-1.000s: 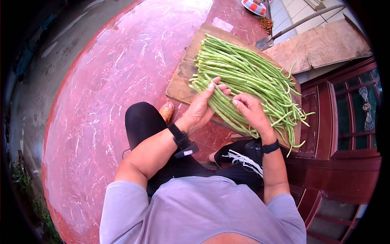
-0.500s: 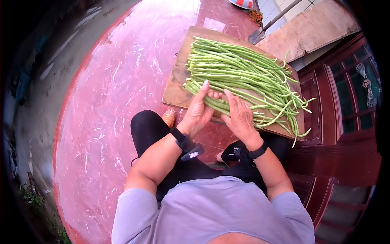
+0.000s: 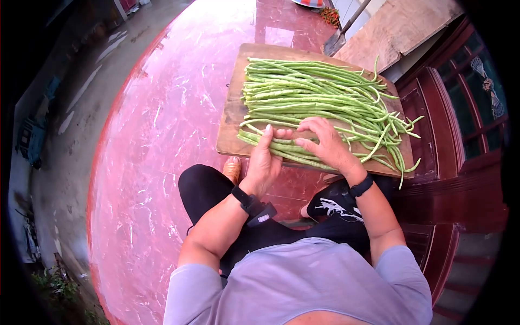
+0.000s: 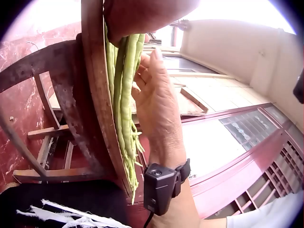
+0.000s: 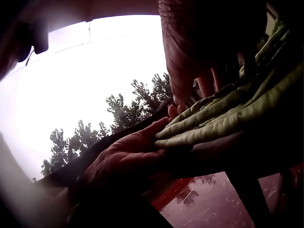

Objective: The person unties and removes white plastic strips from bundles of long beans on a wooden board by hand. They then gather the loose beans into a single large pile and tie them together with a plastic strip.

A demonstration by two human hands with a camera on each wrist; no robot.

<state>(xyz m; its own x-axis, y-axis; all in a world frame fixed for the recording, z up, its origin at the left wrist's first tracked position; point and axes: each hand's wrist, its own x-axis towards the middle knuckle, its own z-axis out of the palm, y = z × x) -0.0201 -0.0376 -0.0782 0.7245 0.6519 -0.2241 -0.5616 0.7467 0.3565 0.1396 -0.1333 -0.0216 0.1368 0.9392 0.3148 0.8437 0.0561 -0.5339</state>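
A pile of long green beans (image 3: 319, 95) lies across a wooden board (image 3: 230, 122). At the board's near edge my left hand (image 3: 264, 165) grips a small bundle of long beans (image 3: 246, 136), thumb on the near side and fingers beyond it. In the right wrist view the left hand (image 5: 126, 154) cradles the bundle's ends. My right hand (image 3: 330, 149) is bent over the same bundle, just right of the left hand, thumb and fingers apart. The left wrist view shows the right hand (image 4: 159, 99) beside the beans (image 4: 126, 90), its fingers curved towards them.
Bean tips hang over the board's right edge, near a dark red door (image 3: 433, 124). Beyond the board are a shovel (image 3: 336, 40), a plywood sheet (image 3: 398, 27) and small red items (image 3: 329, 16). A wooden stool frame (image 4: 47, 128) stands below the board.
The right hand's fingers went from curled in at the bundle to stretched along it, and now arch over it with thumb apart. The left hand keeps its grip. The head view has shifted.
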